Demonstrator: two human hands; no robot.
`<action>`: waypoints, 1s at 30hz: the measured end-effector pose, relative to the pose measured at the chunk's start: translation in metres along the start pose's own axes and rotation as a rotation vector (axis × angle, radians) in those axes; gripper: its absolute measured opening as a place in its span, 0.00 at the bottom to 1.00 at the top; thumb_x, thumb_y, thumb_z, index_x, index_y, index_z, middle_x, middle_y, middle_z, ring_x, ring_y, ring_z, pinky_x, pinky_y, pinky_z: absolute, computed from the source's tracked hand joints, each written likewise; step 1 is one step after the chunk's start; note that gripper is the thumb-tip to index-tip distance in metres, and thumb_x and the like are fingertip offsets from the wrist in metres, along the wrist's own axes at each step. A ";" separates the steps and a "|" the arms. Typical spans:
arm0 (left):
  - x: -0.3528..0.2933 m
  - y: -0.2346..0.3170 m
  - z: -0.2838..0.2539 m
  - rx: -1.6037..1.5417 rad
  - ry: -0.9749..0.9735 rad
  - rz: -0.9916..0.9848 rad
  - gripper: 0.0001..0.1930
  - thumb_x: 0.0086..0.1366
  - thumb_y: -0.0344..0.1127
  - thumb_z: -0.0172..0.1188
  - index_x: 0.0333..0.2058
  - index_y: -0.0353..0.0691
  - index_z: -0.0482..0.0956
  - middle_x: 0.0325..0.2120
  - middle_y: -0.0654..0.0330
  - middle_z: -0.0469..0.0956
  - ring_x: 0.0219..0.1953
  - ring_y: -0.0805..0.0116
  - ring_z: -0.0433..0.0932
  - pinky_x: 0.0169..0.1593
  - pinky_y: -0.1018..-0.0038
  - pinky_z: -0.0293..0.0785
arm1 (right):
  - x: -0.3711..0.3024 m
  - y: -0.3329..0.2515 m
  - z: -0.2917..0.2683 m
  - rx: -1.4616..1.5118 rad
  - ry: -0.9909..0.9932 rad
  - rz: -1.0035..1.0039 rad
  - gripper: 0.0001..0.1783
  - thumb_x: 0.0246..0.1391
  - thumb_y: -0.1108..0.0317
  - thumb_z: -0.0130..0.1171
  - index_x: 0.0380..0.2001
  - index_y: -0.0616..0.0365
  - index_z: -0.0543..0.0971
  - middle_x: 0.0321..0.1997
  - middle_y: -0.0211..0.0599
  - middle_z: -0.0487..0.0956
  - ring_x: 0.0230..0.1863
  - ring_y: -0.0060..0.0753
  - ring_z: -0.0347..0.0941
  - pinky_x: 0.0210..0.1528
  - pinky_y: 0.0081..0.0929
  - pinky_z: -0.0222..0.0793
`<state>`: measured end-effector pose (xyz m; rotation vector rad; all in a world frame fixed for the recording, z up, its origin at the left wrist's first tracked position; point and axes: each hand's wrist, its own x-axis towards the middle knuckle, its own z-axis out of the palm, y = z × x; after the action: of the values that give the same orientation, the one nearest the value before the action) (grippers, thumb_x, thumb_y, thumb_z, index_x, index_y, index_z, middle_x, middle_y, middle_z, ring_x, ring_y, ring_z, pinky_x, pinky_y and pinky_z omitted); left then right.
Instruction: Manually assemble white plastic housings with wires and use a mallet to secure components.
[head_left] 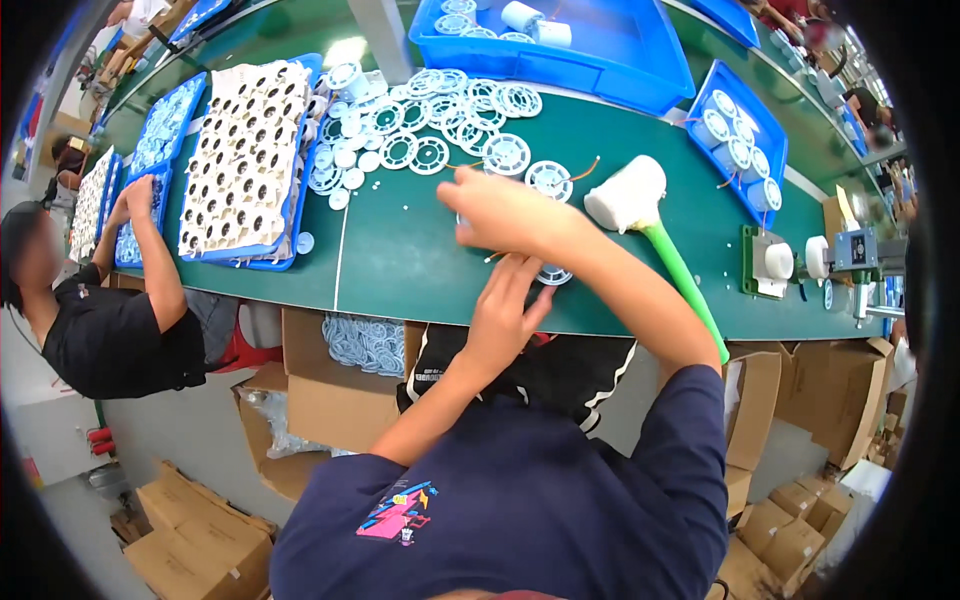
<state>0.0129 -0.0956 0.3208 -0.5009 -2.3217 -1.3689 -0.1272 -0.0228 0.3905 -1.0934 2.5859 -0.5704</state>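
My right hand [510, 215] reaches across, above my left hand, with its fingers curled; what they hold, if anything, is hidden. My left hand [503, 312] is at the table's near edge, its thumb apart from its stretched fingers. Beside its fingertips a white round slotted part [553, 275] shows from under my right wrist. Just beyond my right hand lie two white round slotted covers, one [507, 154] at the left and one [549, 180] with a reddish-brown wire. To the right rests a mallet with a white head [630, 193] and a green handle [688, 285].
Pale slotted discs [430, 155] lie piled at the back left, by a blue tray of moulded parts [245, 160]. Blue bins stand at the back [560, 78] and right [722, 175]. A small green-based fixture [765, 262] sits far right. Another person [100, 320] works at the left.
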 end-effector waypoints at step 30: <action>0.011 0.002 -0.003 0.048 -0.011 -0.071 0.35 0.60 0.30 0.71 0.66 0.34 0.72 0.64 0.45 0.74 0.62 0.46 0.76 0.61 0.57 0.72 | -0.128 -0.017 0.074 0.307 1.056 0.155 0.14 0.50 0.80 0.72 0.41 0.58 0.82 0.51 0.40 0.85 0.58 0.51 0.78 0.57 0.42 0.76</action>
<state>0.0047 -0.0967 0.3293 -0.4167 -2.3960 -1.3418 -0.0011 0.0413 0.3457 -0.5196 3.1485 -1.8147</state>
